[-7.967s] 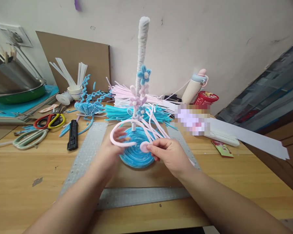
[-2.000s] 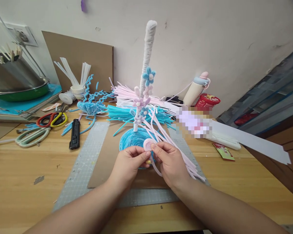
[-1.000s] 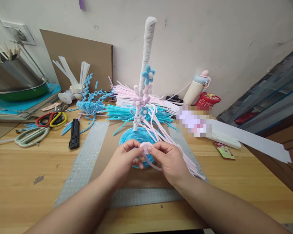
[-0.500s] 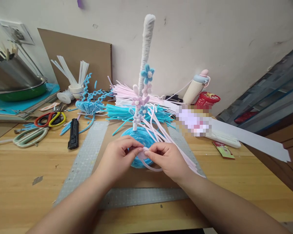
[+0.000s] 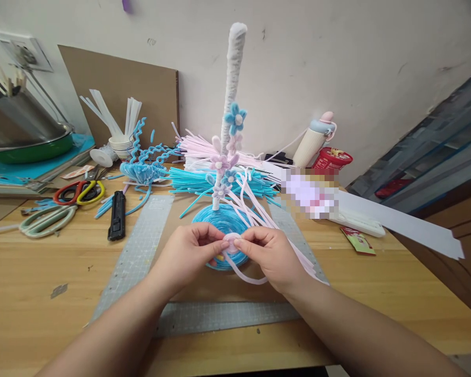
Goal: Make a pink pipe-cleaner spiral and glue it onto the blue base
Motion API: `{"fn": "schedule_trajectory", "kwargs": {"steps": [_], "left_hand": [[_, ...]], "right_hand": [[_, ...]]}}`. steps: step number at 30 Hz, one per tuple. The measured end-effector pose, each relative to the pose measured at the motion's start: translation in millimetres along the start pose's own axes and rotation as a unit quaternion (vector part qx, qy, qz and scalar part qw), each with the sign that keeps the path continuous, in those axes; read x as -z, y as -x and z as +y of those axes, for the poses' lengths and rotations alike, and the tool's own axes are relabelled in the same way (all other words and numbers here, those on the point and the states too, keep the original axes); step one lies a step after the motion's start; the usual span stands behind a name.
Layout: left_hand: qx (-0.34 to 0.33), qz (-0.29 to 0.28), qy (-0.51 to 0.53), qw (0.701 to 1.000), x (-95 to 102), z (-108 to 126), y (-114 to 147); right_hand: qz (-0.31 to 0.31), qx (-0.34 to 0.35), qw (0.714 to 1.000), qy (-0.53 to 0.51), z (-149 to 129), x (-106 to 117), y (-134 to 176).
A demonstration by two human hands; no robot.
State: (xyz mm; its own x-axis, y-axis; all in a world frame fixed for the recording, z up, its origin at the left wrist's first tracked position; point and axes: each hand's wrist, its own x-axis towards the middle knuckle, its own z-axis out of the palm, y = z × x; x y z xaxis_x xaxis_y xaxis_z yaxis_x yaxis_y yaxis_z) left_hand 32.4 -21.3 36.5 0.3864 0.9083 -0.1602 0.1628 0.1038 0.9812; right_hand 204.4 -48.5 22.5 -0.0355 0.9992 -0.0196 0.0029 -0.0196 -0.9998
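Between my two hands is a small coil of pale pink pipe cleaner, its loose tail curving down and to the right. My left hand pinches the coil's left side between thumb and fingers. On the right side, my right hand grips it the same way. Behind and below the coil lies a round blue pipe-cleaner base, partly hidden by my hands. A white wrapped post rises from its back edge, with a blue flower and a pink flower along it.
Beneath are a cardboard sheet and a grey cutting mat. Blue pipe cleaners lie behind the base. To the left are a black box cutter and scissors; to the right, a bottle and a red tub.
The pink coil has tilted so that more of its round face shows. My hands stay close together around it, and its loose tail hangs slightly lower.
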Motion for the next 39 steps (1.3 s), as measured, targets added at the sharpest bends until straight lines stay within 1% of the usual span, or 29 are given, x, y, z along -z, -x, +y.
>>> {"fn": "schedule_trajectory", "kwargs": {"steps": [3, 6, 9, 13, 15, 19, 21, 25, 27, 32, 36, 37, 39], "left_hand": [[0.032, -0.010, 0.075, 0.997, -3.1, -2, -1], [0.052, -0.019, 0.113, 0.992, -3.6, -4, -3], [0.061, -0.033, 0.116, 0.991, -2.0, -5, -4], [0.050, -0.033, 0.082, 0.995, -2.3, -5, -3], [0.050, -0.023, 0.108, 0.993, -5.2, -6, -3], [0.079, -0.008, 0.239, 0.968, -14.2, -8, -3], [0.098, -0.010, 0.285, 0.953, -17.4, -9, -2], [0.152, -0.015, 0.334, 0.930, -19.0, -10, -2], [0.167, -0.013, 0.340, 0.925, -18.7, -12, -1], [0.144, 0.009, 0.333, 0.932, -20.4, -16, -2], [0.095, 0.040, 0.300, 0.948, -23.8, -17, -3], [0.080, 0.051, 0.288, 0.953, -24.5, -17, -3], [0.060, 0.070, 0.262, 0.961, -25.6, -16, -4]], "right_hand": [[0.012, -0.001, 1.000, -0.008, 3, 0, 0], [0.020, -0.001, 1.000, -0.002, 3, -1, 0], [0.018, -0.001, 1.000, 0.000, 1, -1, 1], [0.013, 0.003, 1.000, -0.006, 1, -1, 0], [0.019, 0.005, 1.000, -0.007, 3, -1, 0], [0.042, 0.016, 0.999, -0.010, 5, -1, 0], [0.049, 0.020, 0.998, -0.014, 5, -1, 0], [0.053, 0.022, 0.998, -0.026, 6, -3, 0], [0.052, 0.020, 0.998, -0.026, 6, -3, 0], [0.057, 0.009, 0.998, -0.017, 5, -4, 1], [0.053, -0.022, 0.998, -0.026, 5, -5, 1], [0.051, -0.020, 0.998, -0.022, 6, -5, 1], [0.054, 0.017, 0.998, 0.004, 7, -5, 0]]}}
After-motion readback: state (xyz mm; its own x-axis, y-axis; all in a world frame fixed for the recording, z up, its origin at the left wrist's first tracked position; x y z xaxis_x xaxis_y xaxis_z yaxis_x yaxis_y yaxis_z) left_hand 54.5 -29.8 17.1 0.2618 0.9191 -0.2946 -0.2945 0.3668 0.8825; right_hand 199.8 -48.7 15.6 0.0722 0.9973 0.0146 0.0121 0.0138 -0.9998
